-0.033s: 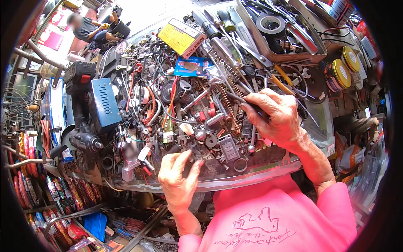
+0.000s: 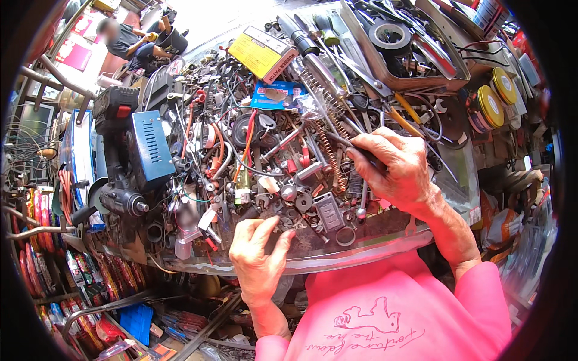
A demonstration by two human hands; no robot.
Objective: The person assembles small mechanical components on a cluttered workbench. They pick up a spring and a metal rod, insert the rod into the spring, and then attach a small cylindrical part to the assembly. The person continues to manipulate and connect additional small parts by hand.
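Observation:
My right hand (image 2: 394, 168) is closed round a dark, slim rod-shaped tool (image 2: 341, 140), whose tip points up and left over the heap of loose parts. The rest of that tool is hidden in my fingers. Close to its tip lie long coil springs (image 2: 323, 147) and a bolt-like metal rod (image 2: 280, 144). My left hand (image 2: 259, 249) hovers at the table's near edge, thumb and fingers apart, holding nothing. Just beyond it are small washers and nuts (image 2: 291, 213), a grey rectangular metal piece (image 2: 328, 212) and a metal ring (image 2: 345, 236).
A cordless impact wrench (image 2: 123, 198) and a blue vented box (image 2: 150, 147) stand at left. A yellow carton (image 2: 259, 53) lies on the heap. Orange-handled shears (image 2: 404, 114) and a metal tray (image 2: 394, 84) of tools are at right. Another person (image 2: 135, 45) sits far left.

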